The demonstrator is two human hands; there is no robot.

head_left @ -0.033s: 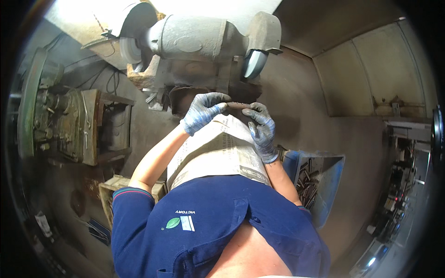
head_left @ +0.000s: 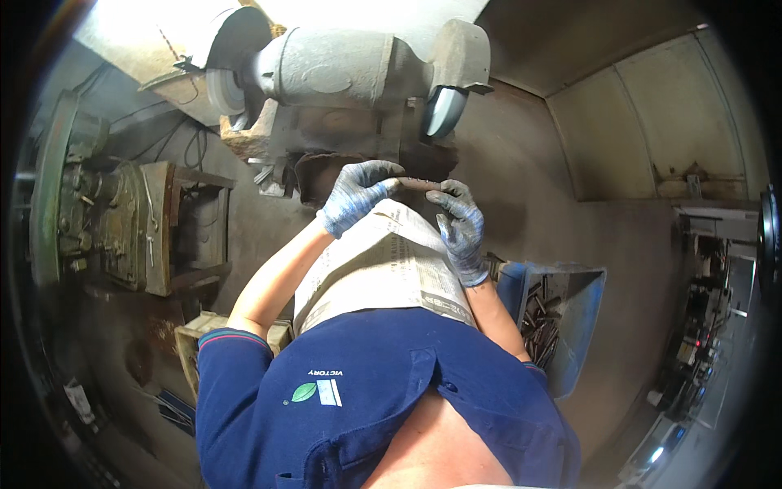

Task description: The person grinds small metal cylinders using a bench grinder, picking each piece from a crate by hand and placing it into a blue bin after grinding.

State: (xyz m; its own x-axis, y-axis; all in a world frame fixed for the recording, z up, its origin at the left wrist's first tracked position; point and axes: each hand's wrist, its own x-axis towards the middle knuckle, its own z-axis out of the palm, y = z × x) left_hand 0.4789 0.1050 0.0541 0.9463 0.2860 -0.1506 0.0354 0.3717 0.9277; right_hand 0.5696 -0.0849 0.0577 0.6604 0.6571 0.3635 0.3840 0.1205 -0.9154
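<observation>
Clock centred on the slim brownish piece in my grip; it lies nearly level, in the open air just past the far edge of the paper on my lap, its exact kind too small to tell. My left hand, at 9, pinches its near-left end between thumb and fingers; my right hand, between 4 and 5, has fingertips closed at the other end. Hands apart from each other, the piece bridging them; both in worn blue-and-grey gloves, forearms bare. At 11, beyond the hands, a grey bench grinder: pale wheel at 10, second wheel between 12 and 1, each partly under a guard. The piece is well apart from both wheels. At 6 to 7, printed paper sheet over my lap, then my dark blue shirt. Between 4 and 5, past my right forearm, a blue bin with slender dark metal pieces heaped inside. At 8, behind my left arm, a pale box. At 9, well out, a greenish machine, grimy.
</observation>
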